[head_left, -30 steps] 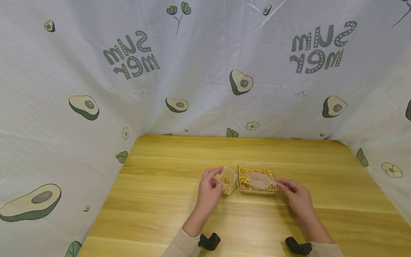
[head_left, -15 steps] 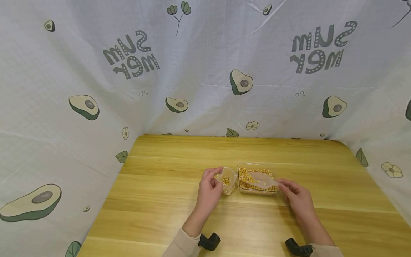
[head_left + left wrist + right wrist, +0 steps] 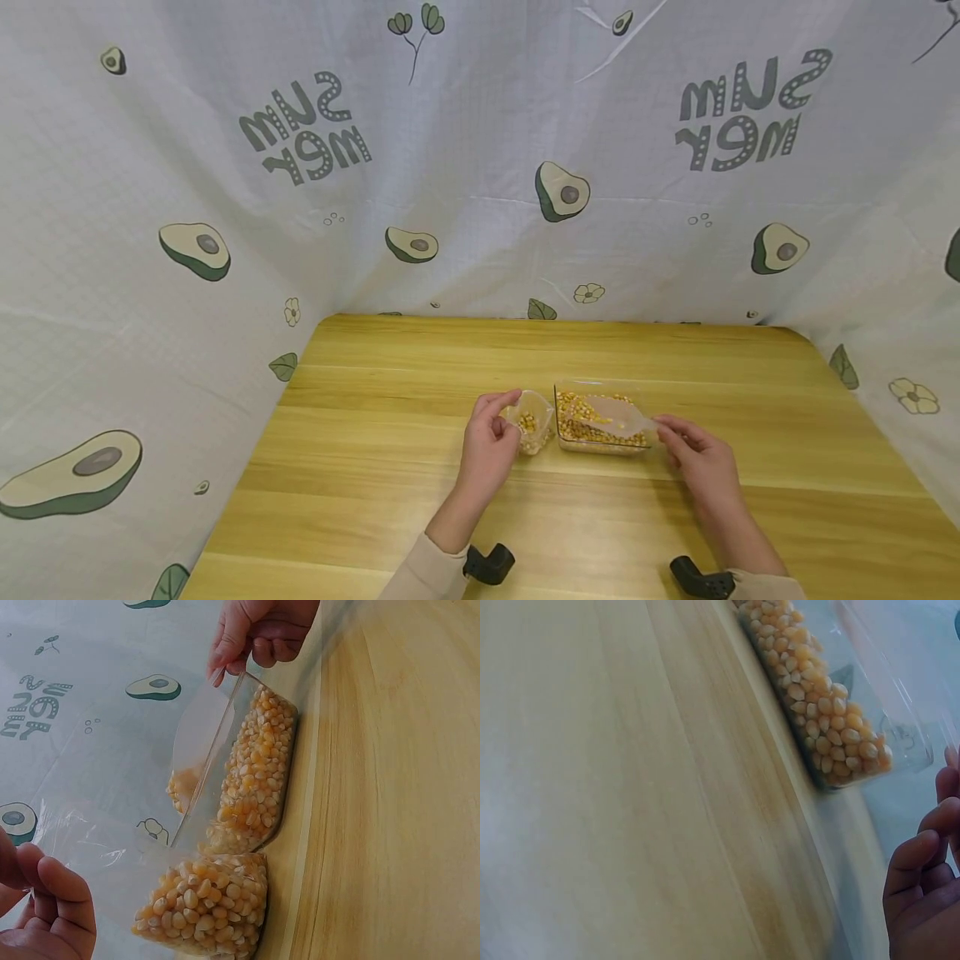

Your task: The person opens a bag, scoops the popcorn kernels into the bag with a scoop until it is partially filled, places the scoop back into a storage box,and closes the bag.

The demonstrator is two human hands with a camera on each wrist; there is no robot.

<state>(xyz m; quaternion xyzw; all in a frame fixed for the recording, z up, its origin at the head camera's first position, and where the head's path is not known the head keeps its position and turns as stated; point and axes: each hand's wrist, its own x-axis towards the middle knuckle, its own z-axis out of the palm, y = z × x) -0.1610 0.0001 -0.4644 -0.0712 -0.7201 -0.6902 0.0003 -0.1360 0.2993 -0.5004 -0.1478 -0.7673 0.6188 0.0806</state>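
My left hand pinches the upper edge of a clear plastic bag partly filled with corn kernels, which stands on the table with its mouth spread. To its right is a clear rectangular container, also holding corn kernels. Over that container my right hand holds a translucent scoop by its handle, thumb against fingers. Some kernels lie at the scoop's front end, which points toward the bag. In the right wrist view only part of the right hand shows, beside the container's end.
Under everything is a wood-grain table. A pale cloth printed with avocados hangs behind and along the sides. Black wrist-mounted pieces sit at both cuffs, low over the table's near side.
The scoop has risen slightly out of the corn and tilted, with kernels now on its front end. My right hand has shifted a little to the right. The left hand and bag stay put.
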